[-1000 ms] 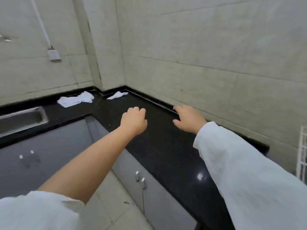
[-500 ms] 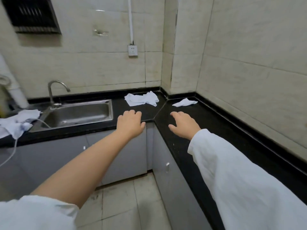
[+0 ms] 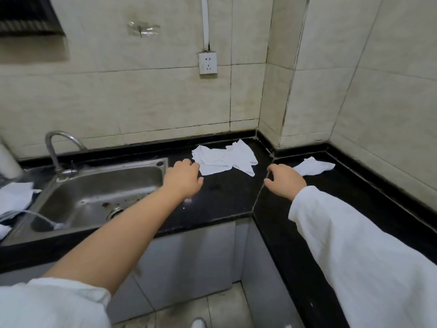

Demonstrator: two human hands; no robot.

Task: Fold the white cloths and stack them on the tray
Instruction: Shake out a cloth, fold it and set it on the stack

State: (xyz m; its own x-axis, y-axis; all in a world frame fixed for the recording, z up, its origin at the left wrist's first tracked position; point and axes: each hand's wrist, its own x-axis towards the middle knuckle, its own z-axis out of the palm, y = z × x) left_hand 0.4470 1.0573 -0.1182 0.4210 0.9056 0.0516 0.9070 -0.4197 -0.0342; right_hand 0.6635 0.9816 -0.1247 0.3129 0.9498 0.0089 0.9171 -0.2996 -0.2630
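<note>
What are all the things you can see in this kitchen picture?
crumpled cloths: one bunch, white, on the counter by the back wall, between sink and corner
small cloth: one, white, on the counter right of the corner
more cloths: a pile, white, left of the sink, partly out of view
sink: one, steel, set in the counter
tap: one, silver, behind the sink
counter: one, black, L-shaped
wall socket: one, white, on the tiles
cabinets: grey, under the counter
left hand: bare, empty, beside the crumpled cloths
right hand: white sleeve, empty, near the small cloth
</note>
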